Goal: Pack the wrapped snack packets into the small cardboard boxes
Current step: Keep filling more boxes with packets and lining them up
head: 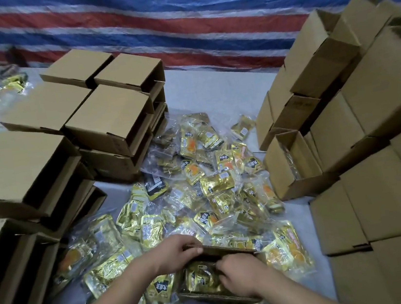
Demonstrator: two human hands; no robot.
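- Stacks of plain brown cardboard boxes point(378, 113), right side: some closed, some open-topped; one open box point(295, 162) at the stack's foot shows packets inside. Judged partly packed; contents of the closed ones not visible.
- Stacks of flat brown cardboard boxes point(110, 112), left side: lying on their sides, mouths dark, apparently empty and awaiting filling.
- Loose heap of gold foil snack packets in clear wrap point(213, 183), spread over the grey desk point(211, 86) between the stacks: many dozens unpacked, so the bulk of the task judged left.
- Small open brown cardboard box point(220, 294), nearest: a few gold packets inside, not full.
- Left hand point(179, 252): closed on the box's far flap.
- Right hand point(238, 274): inside the box, fingers pinched on a packet.
- Writing: bold characters on black label patches, blurred, unreadable; no brand legible.
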